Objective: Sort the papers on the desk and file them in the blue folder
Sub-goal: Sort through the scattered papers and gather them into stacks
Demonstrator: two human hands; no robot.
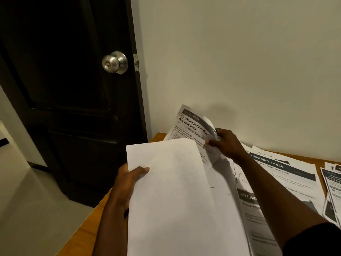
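Blank-side-up sheet [177, 200] closest, over the desk's [88, 231] left end. More pages sit under it; I can't tell how many. Left hand [127, 182] grips its left edge, thumb on top, fingers underneath. Right hand [227, 145] pinches the curled top corner of one printed sheet headed "Dehumidifier Box Replacement" [191, 126], raised above the desk's far edge and tucked behind the blank sheet.

Flat on the desk, right of the held bundle:
- 1 "KITCHEN" sheet [252, 209]
- 1 "DRESSING TABLE" sheet [287, 174] overlapping further sheets
- a loose pile [332, 191] at the desk's right end, count unreadable

Hands: 2. Left of the desk: 1 dark door [73, 89], 1 metal knob [115, 62].
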